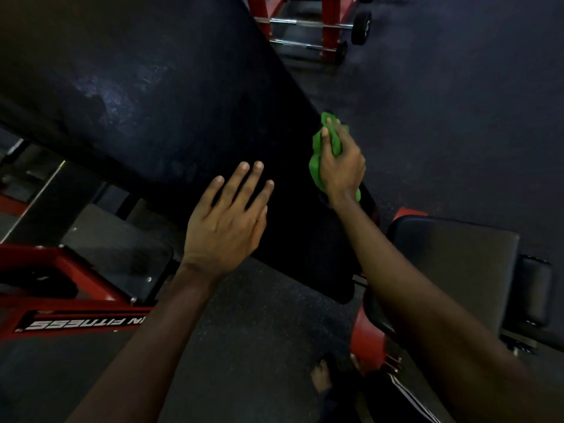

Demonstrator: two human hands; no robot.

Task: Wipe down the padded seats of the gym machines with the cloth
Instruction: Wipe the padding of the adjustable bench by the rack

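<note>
Curled round the cloth (316, 170), my right hand (341, 169) grips it in a bunch. Thumb and fingers wrap over the green folds, which spill out past my fingertips at the far end and below my wrist at the near end. The cloth is pressed to the right edge of the long black pad (152, 102), so hand and cloth sit partly on the pad and partly over the dark floor (457, 87) beyond it. My left hand (225, 227) is flat, fingers straight and slightly spread, palm down over the near part of the same pad. It is just left of the cloth and apart from it; whether the palm actually touches the vinyl I cannot tell. The pad slants across the view from upper left to lower right, with a dull sheen on its far left part. Just beside its near right corner lies a smaller black seat (457, 254) with a round roller (534, 288) at its right side, mounted on red metal. At lower left a red frame (61, 264) carries white lettering, seen upside down, and a black plate. The only thing here that holds others is the red rack (329, 25) at the top, which carries dumbbells (361, 25) with chrome handles and black ends on two tiers. My foot (322, 377) shows near the bottom edge, on the floor.
</note>
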